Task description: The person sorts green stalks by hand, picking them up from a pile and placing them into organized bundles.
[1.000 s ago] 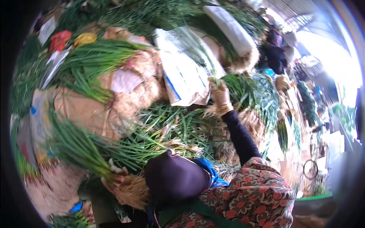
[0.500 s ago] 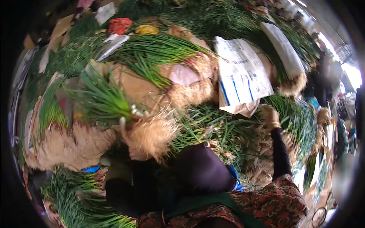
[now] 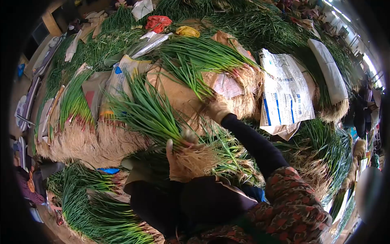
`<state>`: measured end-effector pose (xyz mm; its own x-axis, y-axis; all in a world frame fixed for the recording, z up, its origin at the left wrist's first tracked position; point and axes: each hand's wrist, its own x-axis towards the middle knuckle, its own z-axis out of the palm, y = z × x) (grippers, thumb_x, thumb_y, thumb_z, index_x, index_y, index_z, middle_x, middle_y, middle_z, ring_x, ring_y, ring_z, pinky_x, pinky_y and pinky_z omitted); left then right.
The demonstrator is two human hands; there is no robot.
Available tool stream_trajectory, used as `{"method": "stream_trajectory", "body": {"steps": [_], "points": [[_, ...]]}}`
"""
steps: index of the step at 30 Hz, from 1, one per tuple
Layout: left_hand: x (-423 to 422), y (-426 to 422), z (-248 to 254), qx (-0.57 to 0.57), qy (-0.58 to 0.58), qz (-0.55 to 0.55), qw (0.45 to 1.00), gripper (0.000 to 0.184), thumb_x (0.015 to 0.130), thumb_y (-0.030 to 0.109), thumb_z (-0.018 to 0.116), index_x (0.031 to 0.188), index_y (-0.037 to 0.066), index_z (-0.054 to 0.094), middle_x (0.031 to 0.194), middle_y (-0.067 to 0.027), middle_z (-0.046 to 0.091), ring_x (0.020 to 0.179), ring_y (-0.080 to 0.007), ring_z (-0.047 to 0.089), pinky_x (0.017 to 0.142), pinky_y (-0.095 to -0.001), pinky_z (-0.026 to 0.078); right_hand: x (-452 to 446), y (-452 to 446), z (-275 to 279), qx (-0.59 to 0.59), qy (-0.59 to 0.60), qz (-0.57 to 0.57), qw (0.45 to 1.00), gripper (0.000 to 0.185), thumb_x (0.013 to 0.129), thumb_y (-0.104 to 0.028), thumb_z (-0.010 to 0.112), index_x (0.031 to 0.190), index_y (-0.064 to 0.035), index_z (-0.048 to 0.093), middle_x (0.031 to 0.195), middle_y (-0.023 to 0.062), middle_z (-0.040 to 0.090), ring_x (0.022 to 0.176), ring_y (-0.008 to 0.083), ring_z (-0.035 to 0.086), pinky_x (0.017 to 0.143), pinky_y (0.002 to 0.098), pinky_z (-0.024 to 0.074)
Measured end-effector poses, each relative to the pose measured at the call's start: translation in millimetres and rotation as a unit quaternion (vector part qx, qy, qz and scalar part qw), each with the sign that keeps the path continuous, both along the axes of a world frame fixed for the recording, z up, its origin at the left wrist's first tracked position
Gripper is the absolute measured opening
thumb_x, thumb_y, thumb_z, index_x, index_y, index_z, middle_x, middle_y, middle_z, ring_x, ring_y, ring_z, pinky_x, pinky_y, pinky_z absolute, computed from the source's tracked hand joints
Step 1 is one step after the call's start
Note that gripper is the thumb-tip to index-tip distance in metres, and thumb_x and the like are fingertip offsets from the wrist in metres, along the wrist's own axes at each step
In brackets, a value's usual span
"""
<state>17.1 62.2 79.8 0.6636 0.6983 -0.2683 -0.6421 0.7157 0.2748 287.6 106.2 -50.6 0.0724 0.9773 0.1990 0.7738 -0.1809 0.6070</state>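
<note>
My left hand (image 3: pixel 174 164) closes its fingers round a bunch (image 3: pixel 156 114); the small bunch (image 3: pixel 195 83), over the brown sheet's (image 3: pixel 178 94) right edge, points away and left from my nearer right hand (image 3: pixel 218 109), whose fingers' grip I cannot tell

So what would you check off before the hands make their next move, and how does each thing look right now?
1. Left hand has the big bunch: ok, its fingers are around it just above the roots.
2. Big bunch's leaves point away from the body: ok, they fan up and to the left.
3. Right hand is at the small bunch: ok, it is at the lower end.
4. Right fingers are closed on the small bunch: cannot tell, they are too unclear.
5. Right hand is apart from the printed bag: ok, there is a gap.
</note>
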Motion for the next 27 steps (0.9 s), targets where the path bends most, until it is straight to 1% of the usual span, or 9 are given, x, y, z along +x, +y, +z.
{"method": "stream_trajectory", "body": {"steps": [4, 6, 14, 16, 19, 20, 22, 24, 27], "points": [[1.7, 3.6, -19.5, 0.031, 0.058, -0.044, 0.997, 0.052, 0.090, 0.043, 0.042, 0.105, -0.006, 0.053, 0.089, -0.0185, 0.061, 0.085, -0.0276, 0.060, 0.082, -0.0409, 0.048, -75.8, -76.8, 115.1, -0.168, 0.363, 0.073, 0.914, 0.031, 0.090, -0.025, 0.045, 0.109, -0.0045, 0.059, 0.071, 0.0142, 0.061, 0.050, 0.0142, 0.055, 0.050, 0.0340, 0.0469], [7.7, 4.3, -12.2, 0.059, 0.076, -0.060, 0.994, 0.053, 0.090, 0.042, 0.041, 0.108, -0.007, 0.052, 0.089, -0.0198, 0.061, 0.083, -0.0294, 0.061, 0.082, -0.0416, 0.048, -59.4, -101.1, 28.6, -0.184, 0.549, 0.121, 0.806, 0.028, 0.090, -0.019, 0.044, 0.110, -0.0057, 0.059, 0.073, 0.0122, 0.061, 0.055, 0.0134, 0.056, 0.052, 0.0303, 0.0472], [2.4, -6.5, -19.4, -0.015, -0.023, -0.014, 1.000, 0.056, 0.086, 0.047, 0.048, 0.116, -0.001, 0.049, 0.107, -0.0115, 0.054, 0.098, -0.0245, 0.053, 0.093, -0.0410, 0.041, -78.1, -18.9, 43.0, -0.067, 0.983, -0.126, 0.115, 0.037, 0.091, -0.039, 0.046, 0.093, -0.0052, 0.059, 0.065, 0.0033, 0.054, 0.054, 0.0123, 0.052, 0.044, 0.0243, 0.0404], [1.6, -3.3, -22.7, 0.048, -0.092, -0.029, 0.994, 0.055, 0.090, 0.047, 0.042, 0.119, 0.001, 0.046, 0.107, -0.0129, 0.055, 0.098, -0.0236, 0.052, 0.094, -0.0404, 0.040, -108.3, -21.0, 85.5, -0.074, 0.971, -0.200, 0.110, 0.036, 0.091, -0.038, 0.046, 0.094, -0.0051, 0.060, 0.064, 0.0024, 0.054, 0.053, 0.0117, 0.051, 0.043, 0.0224, 0.0389], [12.2, -3.7, -36.4, 0.030, -0.185, -0.017, 0.982, 0.055, 0.090, 0.049, 0.039, 0.115, 0.001, 0.047, 0.100, -0.0125, 0.055, 0.093, -0.0237, 0.052, 0.094, -0.0412, 0.039, -112.2, -7.0, 30.0, -0.044, 0.828, -0.059, 0.555, 0.028, 0.085, -0.026, 0.051, 0.095, -0.0018, 0.058, 0.077, 0.0138, 0.062, 0.070, 0.0277, 0.060, 0.060, 0.0361, 0.0472], [15.5, -4.2, -38.0, 0.028, -0.222, -0.005, 0.975, 0.055, 0.091, 0.049, 0.039, 0.117, 0.001, 0.046, 0.101, -0.0126, 0.055, 0.094, -0.0239, 0.052, 0.095, -0.0423, 0.038, -114.6, -18.7, 29.4, -0.033, 0.842, -0.155, 0.516, 0.027, 0.083, -0.024, 0.052, 0.095, -0.0013, 0.058, 0.083, 0.0169, 0.062, 0.075, 0.0311, 0.061, 0.065, 0.0383, 0.0479], [18.0, 0.0, -45.0, 0.021, -0.267, 0.011, 0.963, 0.055, 0.091, 0.048, 0.040, 0.121, 0.002, 0.045, 0.105, -0.0131, 0.055, 0.096, -0.0244, 0.052, 0.096, -0.0450, 0.037, -98.8, -30.8, 5.3, -0.066, 0.535, 0.046, 0.841, 0.025, 0.088, -0.021, 0.048, 0.101, -0.0036, 0.059, 0.089, 0.0087, 0.064, 0.076, 0.0232, 0.062, 0.064, 0.0328, 0.0482], [16.0, 7.3, -53.4, 0.013, -0.284, 0.014, 0.959, 0.056, 0.090, 0.047, 0.041, 0.126, 0.003, 0.042, 0.112, -0.0138, 0.054, 0.099, -0.0250, 0.053, 0.097, -0.0482, 0.037, -62.2, -33.5, -20.8, -0.273, 0.534, 0.070, 0.797, 0.028, 0.087, -0.021, 0.049, 0.106, -0.0017, 0.058, 0.097, 0.0134, 0.063, 0.085, 0.0268, 0.063, 0.069, 0.0347, 0.0487], [18.9, 6.1, -51.5, -0.016, -0.220, 0.025, 0.975, 0.055, 0.090, 0.046, 0.043, 0.126, 0.004, 0.043, 0.114, -0.0144, 0.054, 0.099, -0.0257, 0.055, 0.095, -0.0499, 0.041, -24.9, -22.4, 13.6, -0.008, 0.490, 0.174, 0.854, 0.023, 0.088, -0.023, 0.047, 0.093, -0.0053, 0.060, 0.075, 0.0108, 0.060, 0.063, 0.0209, 0.057, 0.058, 0.0321, 0.0480]]}}
